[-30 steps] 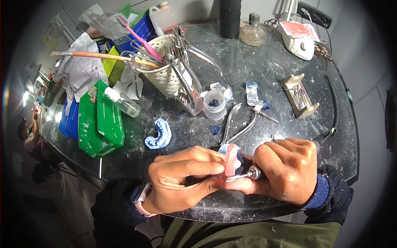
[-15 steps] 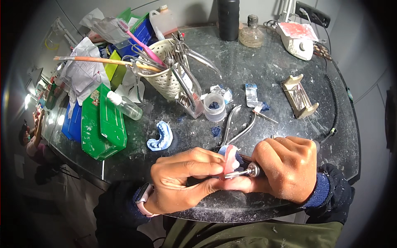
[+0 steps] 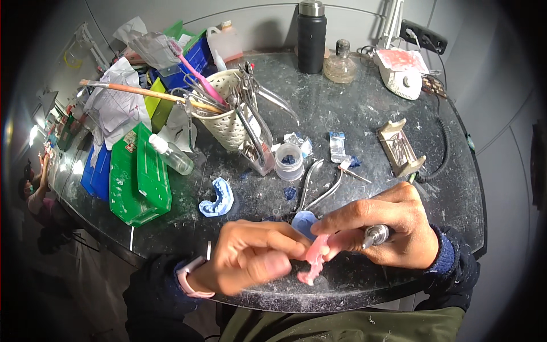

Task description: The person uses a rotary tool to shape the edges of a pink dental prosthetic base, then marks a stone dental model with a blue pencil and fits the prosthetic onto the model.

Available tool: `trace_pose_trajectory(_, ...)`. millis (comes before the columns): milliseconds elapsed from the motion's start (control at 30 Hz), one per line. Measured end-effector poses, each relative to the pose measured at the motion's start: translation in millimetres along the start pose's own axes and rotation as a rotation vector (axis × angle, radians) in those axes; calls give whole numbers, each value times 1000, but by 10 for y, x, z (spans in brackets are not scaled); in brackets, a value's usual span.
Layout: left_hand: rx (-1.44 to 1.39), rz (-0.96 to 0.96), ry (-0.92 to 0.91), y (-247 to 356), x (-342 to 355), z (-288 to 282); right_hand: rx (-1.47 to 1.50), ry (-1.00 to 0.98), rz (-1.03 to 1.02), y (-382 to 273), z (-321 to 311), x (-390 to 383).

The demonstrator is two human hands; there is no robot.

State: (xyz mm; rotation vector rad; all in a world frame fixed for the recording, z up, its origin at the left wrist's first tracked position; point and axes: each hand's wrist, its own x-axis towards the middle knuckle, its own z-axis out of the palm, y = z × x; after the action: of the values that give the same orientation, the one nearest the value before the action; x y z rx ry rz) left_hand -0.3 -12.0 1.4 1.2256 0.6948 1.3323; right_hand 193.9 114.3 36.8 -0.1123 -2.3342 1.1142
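My left hand [image 3: 253, 256] is closed at the pink dental piece [image 3: 314, 259], its fingertips on the piece's left side and its thumb lower. My right hand [image 3: 393, 225] grips a metal handpiece [image 3: 376, 235] and also has fingertips on the pink piece, which has white teeth in it. The handpiece's tip is apart from the piece. Just behind them is a blue rounded object [image 3: 303, 222], partly hidden. A blue dental cast [image 3: 216, 198] lies left of them, and metal pliers [image 3: 322, 194] lie behind.
Green trays [image 3: 151, 202], a spray bottle [image 3: 178, 159], papers [image 3: 117, 94] and a white basket of tools [image 3: 219, 128] stand left. A small plastic cup [image 3: 289, 168], wooden stand [image 3: 399, 148], glass burner [image 3: 340, 71], black flask [image 3: 310, 43] and white device [image 3: 401, 82] occupy the worktop [image 3: 376, 102]. A person [image 3: 37, 188] is far left.
The pink piece has turned and moved down. My right hand has lifted the handpiece's tip away from it and shifted its fingertips onto it. The view has shifted slightly.
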Motion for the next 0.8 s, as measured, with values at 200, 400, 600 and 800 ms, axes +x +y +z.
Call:
trace_pose_trajectory(200,-353,-332,-56,27,28,40,-68,-76,-73,-14,14,-17)
trace_pose_trajectory(400,-203,-55,48,-135,-9,-29,-380,14,-46,-68,48,2)
trace_pose_trajectory(600,-10,0,94,-45,-21,-2,-571,22,-81,-34,203,-63)
trace_pose_trajectory(800,80,24,102,-56,12,-12,-615,41,-97,16,267,-83)
